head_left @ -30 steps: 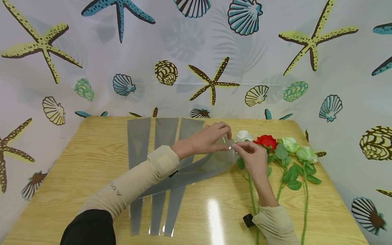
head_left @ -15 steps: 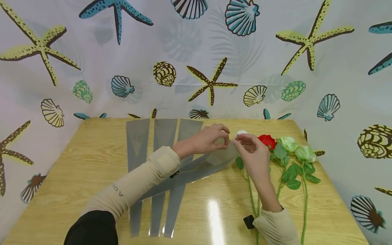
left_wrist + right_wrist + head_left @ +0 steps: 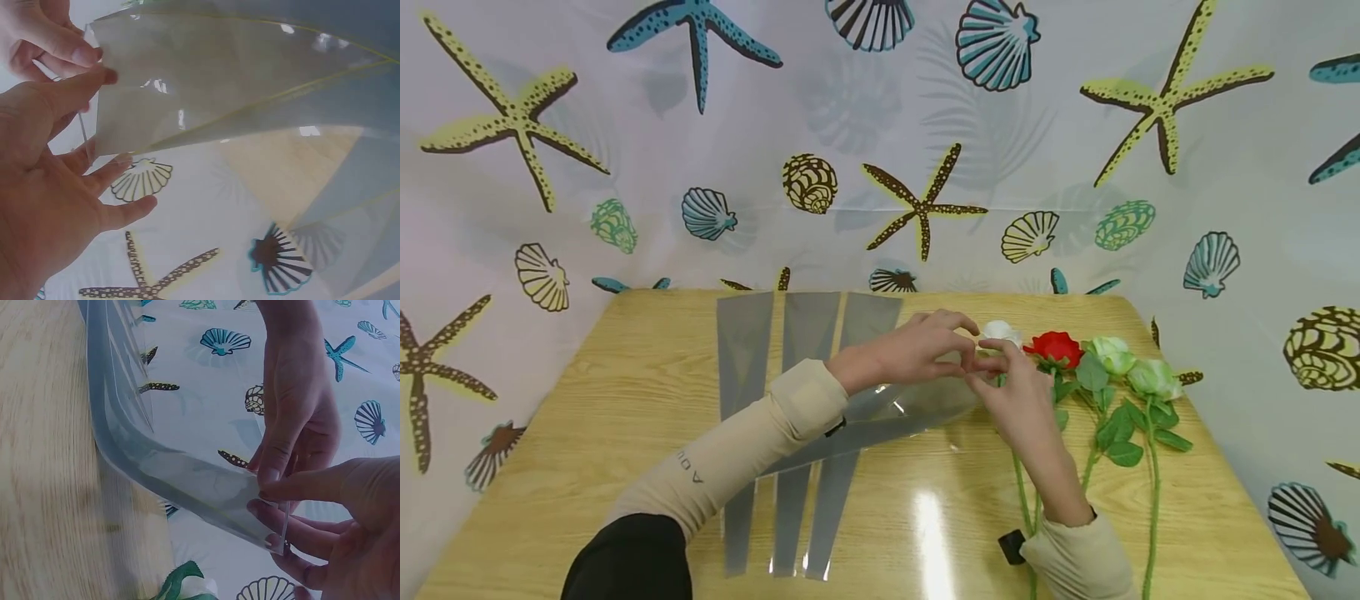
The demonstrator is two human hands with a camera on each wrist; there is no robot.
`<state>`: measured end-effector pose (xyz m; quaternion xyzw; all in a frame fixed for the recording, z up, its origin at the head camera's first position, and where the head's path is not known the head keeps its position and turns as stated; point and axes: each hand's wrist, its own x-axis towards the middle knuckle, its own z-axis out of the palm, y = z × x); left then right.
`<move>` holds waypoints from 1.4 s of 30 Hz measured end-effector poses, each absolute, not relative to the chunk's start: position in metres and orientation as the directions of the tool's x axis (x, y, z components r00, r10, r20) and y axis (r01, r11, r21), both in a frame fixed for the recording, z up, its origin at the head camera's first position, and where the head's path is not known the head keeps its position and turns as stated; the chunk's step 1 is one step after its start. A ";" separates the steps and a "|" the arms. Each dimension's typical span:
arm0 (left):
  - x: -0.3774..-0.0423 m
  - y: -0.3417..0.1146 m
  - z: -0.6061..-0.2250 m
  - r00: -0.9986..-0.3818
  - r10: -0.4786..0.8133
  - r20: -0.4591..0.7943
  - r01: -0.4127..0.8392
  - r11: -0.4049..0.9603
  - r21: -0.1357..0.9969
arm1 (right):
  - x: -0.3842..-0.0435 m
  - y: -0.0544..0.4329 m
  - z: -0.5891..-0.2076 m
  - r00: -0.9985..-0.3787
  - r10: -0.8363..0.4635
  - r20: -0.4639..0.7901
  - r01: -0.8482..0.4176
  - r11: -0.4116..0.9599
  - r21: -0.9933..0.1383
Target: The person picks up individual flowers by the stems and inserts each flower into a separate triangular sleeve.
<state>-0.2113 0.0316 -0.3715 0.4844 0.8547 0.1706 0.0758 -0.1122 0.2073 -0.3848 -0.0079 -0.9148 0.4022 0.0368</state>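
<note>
A clear plastic flower sleeve (image 3: 891, 431), wide at one end and narrow at the other, slants over the table toward the right. At its wide end, my left hand (image 3: 925, 348) holds the rim, thumb on the near face and fingers at the far side. My right hand (image 3: 1021, 396) pinches the same rim, its fingertips meeting the left hand's. In the left wrist view, the sleeve (image 3: 206, 69) shows a slight gap at its mouth. The right wrist view has the sleeve (image 3: 187, 481) bending down toward the table.
Three flat sleeves (image 3: 743, 333) lie side by side under the held one. On the right are long-stemmed artificial roses: a white rose (image 3: 1000, 333), a red rose (image 3: 1056, 348) and pale green roses (image 3: 1153, 377). A patterned cloth (image 3: 842, 125) hangs behind the wooden table (image 3: 647, 367).
Half a second ago a small gap stood between the two hands; now their fingertips come together at the sleeve's mouth. The left hand has shifted slightly right. Roses and flat sleeves stay put.
</note>
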 end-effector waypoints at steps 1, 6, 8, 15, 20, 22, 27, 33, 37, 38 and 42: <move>-0.210 0.032 -0.369 -0.515 0.857 0.031 0.807 0.472 0.356 | -0.113 0.207 -0.385 -0.996 0.046 0.072 -0.020 0.699 -0.715; -0.205 0.033 -0.360 -0.520 0.854 -0.019 0.806 0.498 0.320 | -0.113 0.206 -0.385 -0.994 0.046 0.099 -0.027 0.773 -0.634; -0.203 0.033 -0.359 -0.523 0.851 -0.042 0.805 0.509 0.305 | -0.111 0.206 -0.386 -0.996 0.030 0.078 -0.026 0.776 -0.630; -0.197 0.034 -0.356 -0.513 0.857 -0.051 0.808 0.502 0.309 | -0.113 0.213 -0.390 -0.991 -0.118 -0.068 -0.040 0.731 -0.682; -0.189 0.036 -0.348 -0.486 0.873 -0.045 0.829 0.477 0.293 | -0.113 0.215 -0.392 -0.975 -0.178 -0.132 -0.038 0.722 -0.691; -0.188 0.037 -0.346 -0.488 0.872 -0.033 0.833 0.476 0.282 | -0.113 0.216 -0.391 -0.976 -0.170 -0.136 -0.031 0.728 -0.685; -0.190 0.028 -0.359 -0.583 0.812 0.034 0.777 0.545 0.317 | -0.116 0.217 -0.394 -0.984 -0.140 -0.105 -0.028 0.720 -0.694; -0.178 0.014 -0.407 -0.733 0.678 0.049 0.653 0.683 0.326 | -0.116 0.220 -0.390 -0.993 -0.091 -0.081 -0.005 0.696 -0.718; -0.166 0.021 -0.434 -0.799 0.597 0.067 0.565 0.710 0.421 | -0.115 0.222 -0.390 -0.995 -0.059 -0.084 0.027 0.643 -0.766; -0.164 0.023 -0.437 -0.813 0.577 0.082 0.550 0.714 0.434 | -0.115 0.222 -0.390 -0.996 -0.055 -0.075 0.023 0.635 -0.772; -0.164 0.032 -0.444 -0.846 0.515 0.138 0.518 0.735 0.437 | -0.117 0.222 -0.393 -0.999 -0.007 -0.034 0.023 0.604 -0.797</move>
